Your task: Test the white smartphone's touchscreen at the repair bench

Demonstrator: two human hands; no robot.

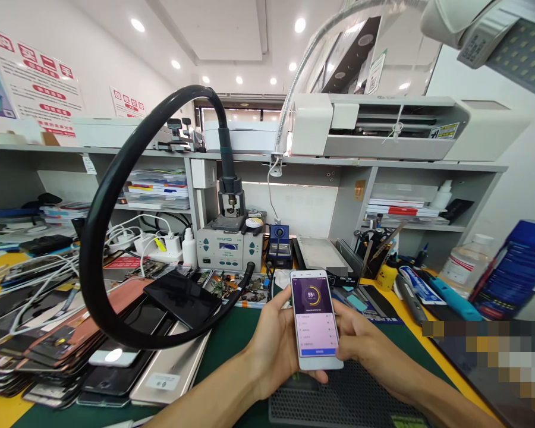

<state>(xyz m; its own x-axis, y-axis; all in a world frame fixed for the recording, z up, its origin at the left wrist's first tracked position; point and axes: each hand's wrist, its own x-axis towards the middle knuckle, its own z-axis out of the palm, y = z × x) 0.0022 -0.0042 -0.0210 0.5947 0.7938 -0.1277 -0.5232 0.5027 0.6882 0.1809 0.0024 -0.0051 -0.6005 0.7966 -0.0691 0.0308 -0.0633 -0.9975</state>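
A white smartphone [318,333] is held upright over the bench, its lit screen showing a ring with the number 55 and a blue bar at the bottom. My left hand [274,333] wraps it from the left and behind, with fingertips showing below its lower edge. On the right, my right hand [356,336] grips the phone's side, the thumb by the lower right corner of the screen. Some fingers of both hands are hidden behind the phone. Beneath the hands lies a dark perforated mat [339,398] on a green work surface [236,339].
A thick black hose [93,238] loops up from a hot-air station [229,249] at left. Stacked phones and screens [129,351] crowd the left side. Tools, a clear bottle [466,264] and a blue can [512,267] stand at right. A lamp [512,47] hangs above.
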